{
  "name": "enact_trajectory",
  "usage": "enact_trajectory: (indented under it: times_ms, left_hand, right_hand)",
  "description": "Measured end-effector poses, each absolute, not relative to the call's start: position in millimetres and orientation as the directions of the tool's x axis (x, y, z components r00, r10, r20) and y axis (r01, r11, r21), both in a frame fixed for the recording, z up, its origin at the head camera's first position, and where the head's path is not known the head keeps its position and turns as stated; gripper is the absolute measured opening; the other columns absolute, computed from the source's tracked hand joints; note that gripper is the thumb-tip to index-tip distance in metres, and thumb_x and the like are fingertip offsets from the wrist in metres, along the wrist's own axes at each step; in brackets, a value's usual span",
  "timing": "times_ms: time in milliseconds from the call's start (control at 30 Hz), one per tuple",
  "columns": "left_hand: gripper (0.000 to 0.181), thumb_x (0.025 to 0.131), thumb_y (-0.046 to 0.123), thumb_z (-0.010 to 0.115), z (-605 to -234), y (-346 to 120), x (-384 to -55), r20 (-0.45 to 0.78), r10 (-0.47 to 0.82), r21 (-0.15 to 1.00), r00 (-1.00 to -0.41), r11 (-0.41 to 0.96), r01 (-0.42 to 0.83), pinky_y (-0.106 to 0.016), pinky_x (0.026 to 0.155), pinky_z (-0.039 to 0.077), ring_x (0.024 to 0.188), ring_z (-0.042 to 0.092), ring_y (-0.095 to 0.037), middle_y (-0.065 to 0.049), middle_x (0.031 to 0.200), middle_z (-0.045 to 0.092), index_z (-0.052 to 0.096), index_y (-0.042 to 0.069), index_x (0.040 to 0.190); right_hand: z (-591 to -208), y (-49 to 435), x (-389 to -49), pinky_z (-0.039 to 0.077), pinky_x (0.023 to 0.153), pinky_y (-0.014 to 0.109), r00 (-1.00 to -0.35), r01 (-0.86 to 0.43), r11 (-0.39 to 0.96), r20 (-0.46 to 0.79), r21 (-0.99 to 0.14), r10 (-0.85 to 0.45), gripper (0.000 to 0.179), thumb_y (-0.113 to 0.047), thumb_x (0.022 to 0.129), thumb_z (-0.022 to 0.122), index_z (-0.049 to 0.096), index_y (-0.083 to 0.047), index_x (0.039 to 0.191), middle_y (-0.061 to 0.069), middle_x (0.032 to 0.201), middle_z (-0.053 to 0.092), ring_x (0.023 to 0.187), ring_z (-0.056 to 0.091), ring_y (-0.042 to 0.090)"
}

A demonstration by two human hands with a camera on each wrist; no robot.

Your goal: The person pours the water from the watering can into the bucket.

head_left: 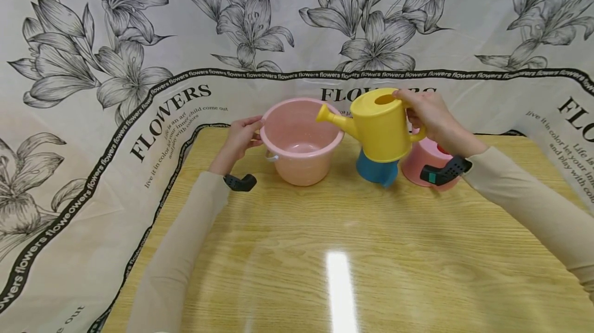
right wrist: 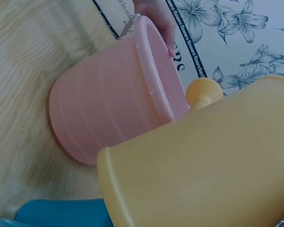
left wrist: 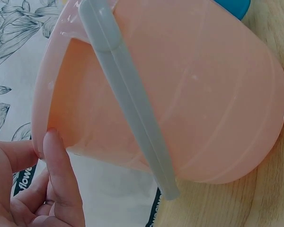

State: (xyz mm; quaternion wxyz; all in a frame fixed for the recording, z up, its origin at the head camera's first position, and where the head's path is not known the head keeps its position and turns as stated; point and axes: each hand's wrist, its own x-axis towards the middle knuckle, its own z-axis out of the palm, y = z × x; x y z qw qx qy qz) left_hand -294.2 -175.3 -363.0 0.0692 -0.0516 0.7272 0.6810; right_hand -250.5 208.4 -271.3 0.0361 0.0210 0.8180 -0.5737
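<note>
A pink bucket [head_left: 303, 168] stands upright on the wooden table. At its left rim my left hand [head_left: 241, 139] pinches the edge between thumb and fingers; the left wrist view shows the thumb and fingertips at the bucket's lip [left wrist: 43, 104]. My right hand [head_left: 429, 114] grips the handle of a yellow watering can [head_left: 382, 129], raised off the table and tilted slightly left. The can's spout [head_left: 336, 120] reaches over the bucket's right rim. In the right wrist view the can's body [right wrist: 203, 165] fills the lower right, and my right hand is mostly out of sight.
Behind the yellow can, partly hidden, a blue container [head_left: 378, 169] sits on the table [head_left: 278, 250]. A pink container [head_left: 419, 160] with something red on it stands to the right, partly covered by my right wrist. Flower-printed cloth [head_left: 260, 29] hangs behind the table.
</note>
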Motion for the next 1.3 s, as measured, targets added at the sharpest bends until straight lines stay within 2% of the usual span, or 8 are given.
enact_trajectory:
  times_ms: [367,833,1067,1167,1300]
  left_hand:
    - [0.043,0.099,0.023,0.054,-361.8,-174.4,-294.1,-0.183,0.024,0.981,-0.983,0.064,-0.181,-0.012,0.056,0.052,0.059,0.058,-0.004,-0.007,0.108,0.057,0.050,0.005,0.138]
    - [0.043,0.099,0.023,0.054,-361.5,-174.5,-292.8,-0.180,0.026,0.982,-0.983,0.062,-0.178,-0.012,0.056,0.052,0.058,0.059,-0.004,-0.006,0.107,0.057,0.050,0.005,0.138]
    - [0.042,0.098,0.022,0.055,-362.0,-174.5,-294.8,-0.195,0.010,0.980,-0.981,0.033,-0.194,-0.013,0.054,0.051,0.057,0.058,-0.005,-0.005,0.100,0.058,0.052,0.005,0.137]
    - [0.042,0.098,0.022,0.056,-362.2,-174.3,-295.3,-0.198,0.006,0.980,-0.980,0.028,-0.198,-0.013,0.054,0.051,0.057,0.058,-0.005,-0.005,0.100,0.058,0.053,0.006,0.136]
    - [0.041,0.098,0.022,0.056,-362.6,-174.0,-294.9,-0.198,0.007,0.980,-0.980,0.025,-0.197,-0.013,0.053,0.051,0.057,0.058,-0.006,-0.005,0.101,0.058,0.053,0.005,0.135]
  right_hand:
    - [-264.4,206.2,-253.0,0.027,0.045,0.029,-0.995,0.093,0.340,-0.098,-0.936,0.002,0.046,-0.041,0.092,0.057,0.043,-0.023,0.052,-0.008,0.047,0.034,0.045,0.032,0.009]
    - [-252.3,204.7,-256.7,0.030,0.049,0.030,-0.986,0.160,0.359,-0.168,-0.920,0.009,0.043,-0.046,0.090,0.059,0.049,-0.024,0.054,-0.008,0.047,0.036,0.045,0.035,0.010]
    - [-247.5,203.4,-258.6,0.033,0.052,0.032,-0.984,0.168,0.351,-0.177,-0.921,0.006,0.040,-0.046,0.089,0.060,0.053,-0.024,0.056,-0.008,0.045,0.035,0.045,0.034,0.009]
    - [-244.8,201.8,-259.8,0.033,0.047,0.029,-0.985,0.163,0.347,-0.175,-0.924,-0.004,0.039,-0.043,0.089,0.061,0.054,-0.022,0.057,-0.007,0.044,0.036,0.042,0.036,0.010]
    - [-241.9,200.2,-260.2,0.032,0.043,0.027,-0.985,0.159,0.359,-0.171,-0.920,-0.002,0.042,-0.041,0.089,0.062,0.050,-0.022,0.054,-0.007,0.044,0.034,0.041,0.035,0.011]
